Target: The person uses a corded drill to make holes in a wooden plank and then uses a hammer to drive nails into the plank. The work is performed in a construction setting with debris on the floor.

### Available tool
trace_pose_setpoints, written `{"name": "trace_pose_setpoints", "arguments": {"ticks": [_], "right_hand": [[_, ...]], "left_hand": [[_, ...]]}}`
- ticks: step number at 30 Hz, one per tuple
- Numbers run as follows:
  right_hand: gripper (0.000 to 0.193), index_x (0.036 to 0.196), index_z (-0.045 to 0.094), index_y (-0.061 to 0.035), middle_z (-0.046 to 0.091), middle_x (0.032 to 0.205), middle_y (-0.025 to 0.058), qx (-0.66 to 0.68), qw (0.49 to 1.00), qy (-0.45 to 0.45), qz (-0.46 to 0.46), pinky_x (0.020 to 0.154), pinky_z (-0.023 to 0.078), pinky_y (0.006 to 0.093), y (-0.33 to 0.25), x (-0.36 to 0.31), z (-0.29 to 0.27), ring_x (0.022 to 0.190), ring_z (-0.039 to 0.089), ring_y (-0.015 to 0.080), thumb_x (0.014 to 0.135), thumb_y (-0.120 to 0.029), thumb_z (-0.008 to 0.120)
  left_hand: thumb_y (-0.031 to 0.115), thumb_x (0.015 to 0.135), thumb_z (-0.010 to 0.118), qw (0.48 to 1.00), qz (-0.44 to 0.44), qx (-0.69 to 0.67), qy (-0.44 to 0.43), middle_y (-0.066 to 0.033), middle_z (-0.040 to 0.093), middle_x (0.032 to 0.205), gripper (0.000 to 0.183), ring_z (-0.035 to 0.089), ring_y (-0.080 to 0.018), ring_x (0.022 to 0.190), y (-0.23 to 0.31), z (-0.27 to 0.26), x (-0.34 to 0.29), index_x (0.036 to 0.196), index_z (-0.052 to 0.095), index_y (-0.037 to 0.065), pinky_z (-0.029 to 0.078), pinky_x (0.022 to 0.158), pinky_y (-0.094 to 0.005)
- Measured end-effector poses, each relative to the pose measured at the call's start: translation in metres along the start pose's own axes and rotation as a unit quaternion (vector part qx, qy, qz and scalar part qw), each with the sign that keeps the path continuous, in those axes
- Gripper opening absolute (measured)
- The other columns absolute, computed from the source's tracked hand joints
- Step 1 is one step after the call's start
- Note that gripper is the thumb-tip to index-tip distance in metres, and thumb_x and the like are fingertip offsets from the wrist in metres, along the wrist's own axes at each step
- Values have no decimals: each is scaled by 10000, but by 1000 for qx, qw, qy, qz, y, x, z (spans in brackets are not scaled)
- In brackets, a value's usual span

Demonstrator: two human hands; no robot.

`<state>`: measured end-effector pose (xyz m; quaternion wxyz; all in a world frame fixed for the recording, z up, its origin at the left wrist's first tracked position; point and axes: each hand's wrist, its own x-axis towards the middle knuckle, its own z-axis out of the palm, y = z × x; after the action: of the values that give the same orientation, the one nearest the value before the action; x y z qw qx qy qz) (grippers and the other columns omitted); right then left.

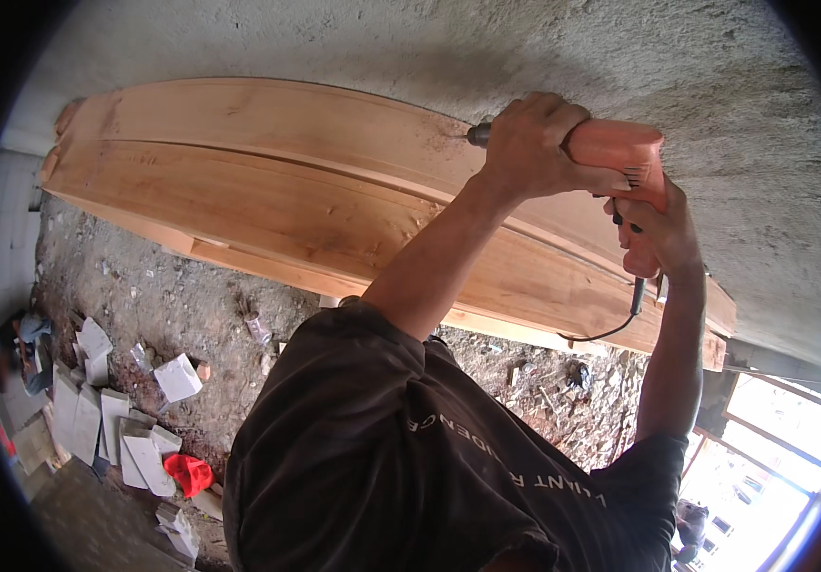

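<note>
1. Okay, the orange-red drill (612,145) is up by the wall-side board of the long timber frame (239,200), with its chuck (478,134) aimed left at the wood. I'd call this the drilling step.

2. Grip first. Right fingers (647,217) are wrapped around the handle (641,257), left fingers (555,111) clasp the front of the body just behind the chuck. Two hands is the way to go, imo: if the bit snags, the tool could twist hard.

3. Left fingers are pretty close to the spinning end though. I'd grip only the housing, never the chuck.

4. Can't tell whether the tip is in the wood or just short of it; too small to make out. Either way, start slow and let the bit bite before leaning in.

5. Push straight along the drill's axis. Sideways load probably means a wandering hole or a snapped bit.

6. The rough wall (382,48) is right beside the board, so watch that the body doesn't scrape it and tip your angle.

7. The cord (637,297) drops from the handle and curves across the lower board. Leave slack, well away from the bit.

8. Ground (191,286) is rubbly, so sort your footing before pushing.
</note>
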<state>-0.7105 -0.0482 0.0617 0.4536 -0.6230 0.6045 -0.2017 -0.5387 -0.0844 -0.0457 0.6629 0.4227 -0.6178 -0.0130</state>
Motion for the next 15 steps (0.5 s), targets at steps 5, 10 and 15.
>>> {"name": "trace_pose_setpoints", "arguments": {"ticks": [5, 10, 15], "right_hand": [[236, 954, 597, 24, 597, 719, 64, -17, 1000, -4, -11, 482, 462, 276, 1, 0, -3, 532, 548, 118, 744, -85, 613], [238, 953, 597, 20, 598, 718, 59, -21, 1000, -1, -5, 479, 462, 276, 1, 0, -2, 533, 551, 116, 751, -101, 628], [232, 952, 595, 25, 605, 724, 66, -14, 1000, -6, -14, 467, 459, 277, 2, 2, -1, 528, 548, 112, 756, -90, 636]], "left_hand": [[546, 421, 870, 1000, 2, 0, -13, -90, 654, 790, 678, 648, -245, 698, -1, 1, -1, 836, 682, 44, 541, 587, -343], [597, 410, 848, 1000, 0, -5, 17, -77, 641, 746, 664, 638, -244, 663, -5, 7, -4, 787, 675, 79, 531, 568, -345], [503, 437, 880, 1000, 8, -1, 3, -75, 658, 787, 637, 648, -226, 692, -2, 2, -2, 848, 683, 58, 541, 570, -324]]}}
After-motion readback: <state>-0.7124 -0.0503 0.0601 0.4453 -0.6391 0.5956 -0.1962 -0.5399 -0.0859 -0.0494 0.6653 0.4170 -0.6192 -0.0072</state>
